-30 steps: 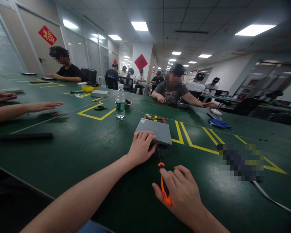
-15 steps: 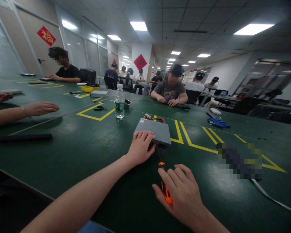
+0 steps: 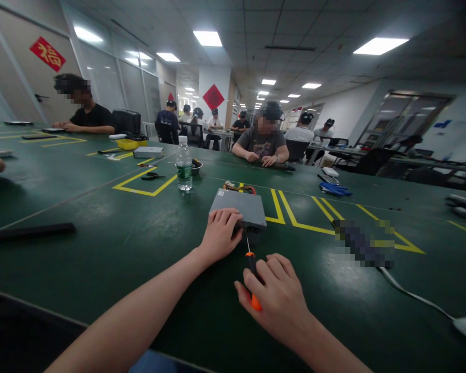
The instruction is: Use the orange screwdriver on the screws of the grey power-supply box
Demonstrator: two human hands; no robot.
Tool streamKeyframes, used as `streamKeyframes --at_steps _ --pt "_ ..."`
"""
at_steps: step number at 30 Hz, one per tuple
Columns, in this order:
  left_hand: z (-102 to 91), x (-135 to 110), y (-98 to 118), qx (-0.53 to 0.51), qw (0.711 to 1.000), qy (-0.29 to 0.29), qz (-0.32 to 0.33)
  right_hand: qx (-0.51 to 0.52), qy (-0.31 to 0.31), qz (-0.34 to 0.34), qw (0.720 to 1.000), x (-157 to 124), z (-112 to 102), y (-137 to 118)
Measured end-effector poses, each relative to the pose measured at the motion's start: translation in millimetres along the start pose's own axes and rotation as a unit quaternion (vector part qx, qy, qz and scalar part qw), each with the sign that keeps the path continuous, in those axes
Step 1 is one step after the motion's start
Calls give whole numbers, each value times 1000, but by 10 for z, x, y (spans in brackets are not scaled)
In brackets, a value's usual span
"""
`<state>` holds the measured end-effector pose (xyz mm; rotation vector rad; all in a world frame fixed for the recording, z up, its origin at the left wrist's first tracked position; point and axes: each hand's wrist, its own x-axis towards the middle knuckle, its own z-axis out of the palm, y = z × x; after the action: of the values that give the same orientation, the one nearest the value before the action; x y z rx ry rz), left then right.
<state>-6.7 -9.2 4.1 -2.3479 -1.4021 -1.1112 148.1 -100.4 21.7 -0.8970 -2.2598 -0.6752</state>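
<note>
A flat grey metal box (image 3: 244,205) lies on the green table (image 3: 101,243) with coloured wires (image 3: 236,187) at its far end. My left hand (image 3: 219,234) rests on the box's near left corner, fingers curled over the edge. My right hand (image 3: 274,298) is wrapped round the orange and black handle of a screwdriver (image 3: 251,273). The screwdriver's thin shaft points at the near face of the box.
A water bottle (image 3: 184,166) and a small bowl (image 3: 196,166) stand beyond the box. Scissors (image 3: 152,176) lie inside yellow floor-tape marks. A black bar (image 3: 27,231) lies at left, blue gloves (image 3: 335,189) at right, a white cable (image 3: 411,294) near right. Several people sit at the tables.
My right hand has closed more tightly round the screwdriver handle and moved it slightly toward the box. The view has shifted right; the neighbour's hands at left have mostly left view.
</note>
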Motion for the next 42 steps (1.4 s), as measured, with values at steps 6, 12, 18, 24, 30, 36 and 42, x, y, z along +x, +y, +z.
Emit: streamKeyframes --at_steps 6,12,18,24,30,36,42 --pt "-6 -11 2 -11 1000 1 3 21 28 86 996 -22 46 -80" --pt "-41 -44 8 -8 1000 7 15 41 3 144 989 -63 83 -209" --pt "-73 -47 36 28 999 -5 28 63 5 167 984 -104 109 -229" --pt "-13 -147 172 42 999 8 -3 98 41 231 967 -99 130 -252" --pt "31 -208 192 45 999 17 -1 91 20 251 963 -80 113 -383" --pt "101 -207 126 62 998 25 -1 133 55 284 948 -105 199 -388" --pt "115 -222 131 67 997 34 1 135 58 304 941 -148 255 -376"
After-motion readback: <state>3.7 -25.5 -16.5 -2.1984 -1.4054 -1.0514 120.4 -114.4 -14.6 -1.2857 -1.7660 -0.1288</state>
